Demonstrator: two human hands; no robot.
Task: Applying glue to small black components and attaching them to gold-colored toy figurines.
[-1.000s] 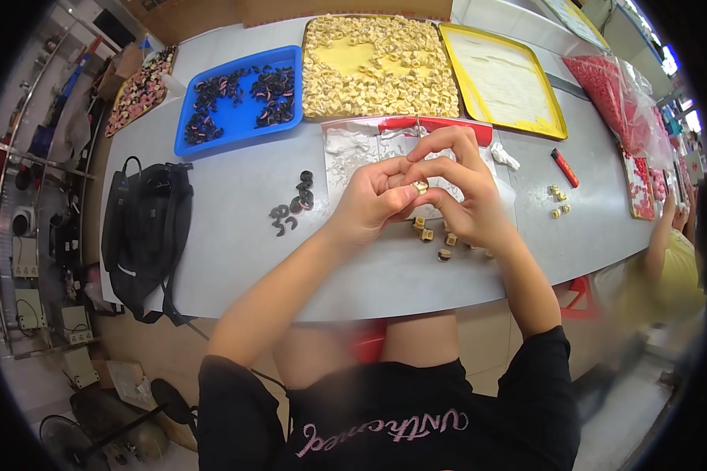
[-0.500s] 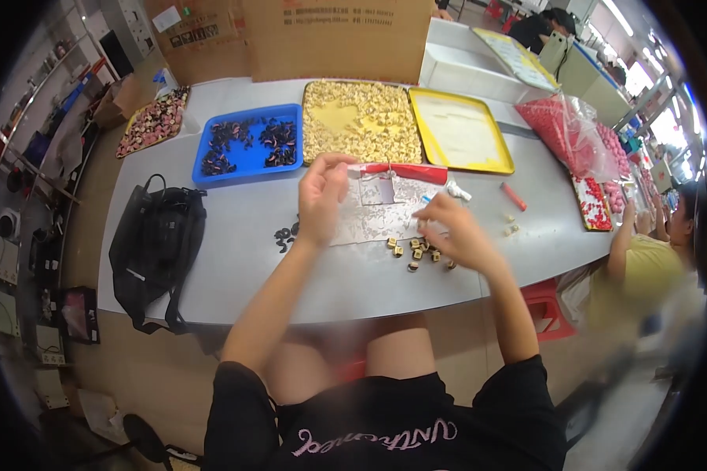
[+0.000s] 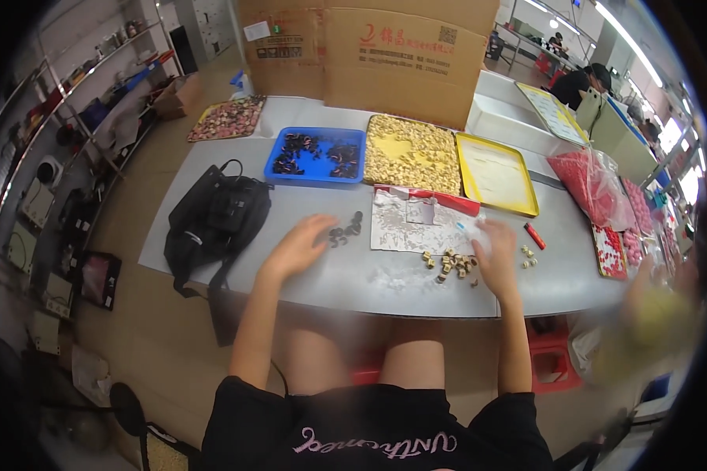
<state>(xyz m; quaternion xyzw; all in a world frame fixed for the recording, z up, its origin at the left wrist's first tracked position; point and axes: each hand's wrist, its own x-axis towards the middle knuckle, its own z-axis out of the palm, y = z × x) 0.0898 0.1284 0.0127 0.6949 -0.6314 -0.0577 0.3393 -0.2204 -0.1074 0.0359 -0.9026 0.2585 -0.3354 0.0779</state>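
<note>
My left hand (image 3: pixel 297 246) is just above the tabletop, fingers apart and nothing in it, beside a few small black curved pieces (image 3: pixel 344 234). My right hand (image 3: pixel 495 255) is at the right edge of a white, worn sheet (image 3: pixel 391 234), thumb and fingers spread. By its fingertips lies a small white item with a blue tip (image 3: pixel 461 226), whose kind I cannot make out. In front of the sheet is a loose group of small cream-and-black blocks (image 3: pixel 450 264). A red strip (image 3: pixel 440 201) runs along the sheet's far edge, with a small greyish square (image 3: pixel 421 210) below it.
Behind the sheet are a blue tray (image 3: pixel 275 169) of dark pieces, a tray of cream pieces (image 3: pixel 408 149) and a yellow-rimmed tray (image 3: pixel 536 206). A black bag (image 3: pixel 216 216) lies left. A red tube (image 3: pixel 535 235) lies right, near a bag of red pieces (image 3: pixel 593 184) and another person (image 3: pixel 660 314).
My left hand has come away from the sheet, toward the black pieces, and its fingers have opened out. My right hand has moved from over the sheet to its right edge. The view has shifted.
</note>
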